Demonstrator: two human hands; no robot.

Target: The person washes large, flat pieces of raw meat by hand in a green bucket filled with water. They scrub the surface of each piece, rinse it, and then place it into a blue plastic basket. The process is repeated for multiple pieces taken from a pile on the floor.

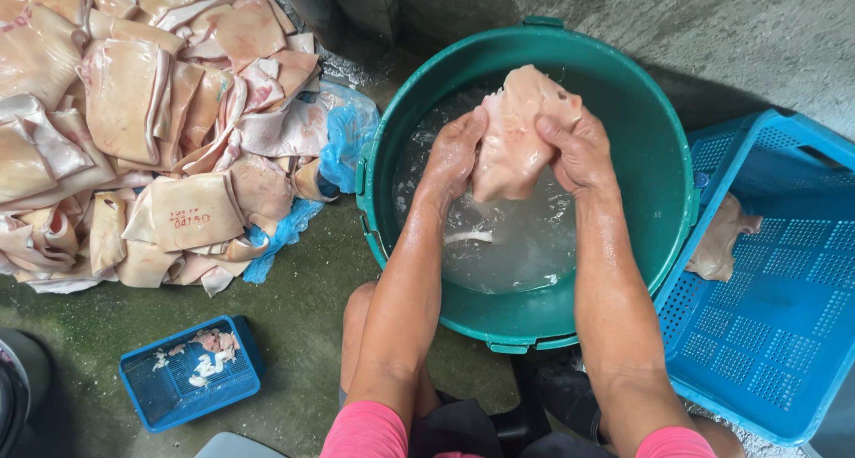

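Holding: I see both hands clenched around one pale pink slab of pork skin [517, 137], lifted above the water in the green tub [663, 168].
Left hand: my left hand [452, 155] grips the slab's left edge; its fingertips are tucked behind the skin and hidden.
Right hand: my right hand [579, 151] grasps the right edge, thumb on top, the other fingers out of sight.
Water: cloudy and foamy; a pale strip [468, 237] lies in it, and I cannot tell what it is.
Pile: a heap of similar skins [134, 119] lies on blue plastic sheet [347, 137] to the left, cut off by the frame's top and left edges.
Crate: the big blue crate [784, 315] at right holds one piece [721, 240], partly hidden by its wall; the crate runs off frame.
Small basket: a little blue basket [147, 396] on the floor holds scraps too small to make out.
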